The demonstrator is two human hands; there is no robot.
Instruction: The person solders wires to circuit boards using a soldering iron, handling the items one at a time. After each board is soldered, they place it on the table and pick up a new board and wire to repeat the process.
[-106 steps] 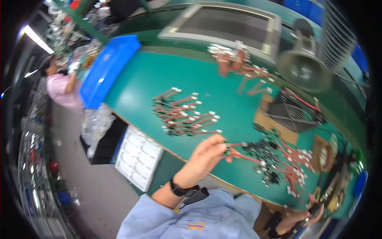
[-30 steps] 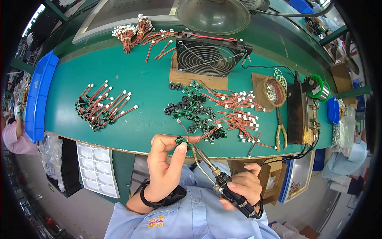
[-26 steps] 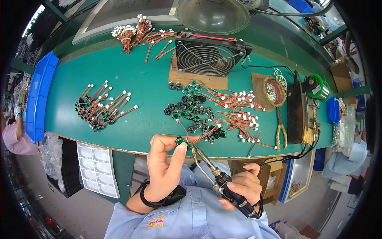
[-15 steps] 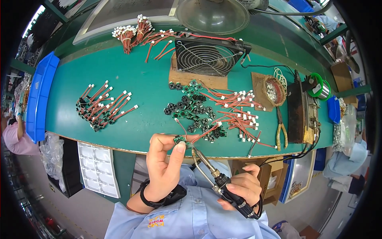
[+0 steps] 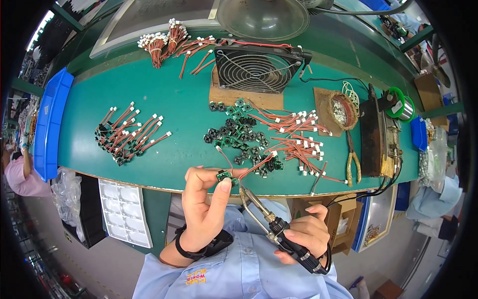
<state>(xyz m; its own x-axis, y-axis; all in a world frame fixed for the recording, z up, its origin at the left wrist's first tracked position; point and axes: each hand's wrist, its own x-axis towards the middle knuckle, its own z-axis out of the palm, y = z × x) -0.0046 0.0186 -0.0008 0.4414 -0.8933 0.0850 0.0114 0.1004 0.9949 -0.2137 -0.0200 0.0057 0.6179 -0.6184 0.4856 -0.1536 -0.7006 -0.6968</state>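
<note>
One green board [image 5: 225,176] sits pinched in the left hand [image 5: 205,200], right hand [image 5: 306,235] wrapped round a soldering iron [image 5: 271,218] slanting in from the board's near-right side, tip [image 5: 242,190] just beside it

On the workbench [image 5: 184,119], wired circuit boards [image 5: 104,132] lie left of a pile of circuit boards [image 5: 238,132], connector leads [image 5: 295,145] right of it. Behind, a fan [image 5: 256,72] stands on cardboard [image 5: 248,100]. Before the pile, a held circuit board [image 5: 223,175] is left of a soldering iron [image 5: 280,226]. Pliers [image 5: 351,150] lie right of the leads.
</note>
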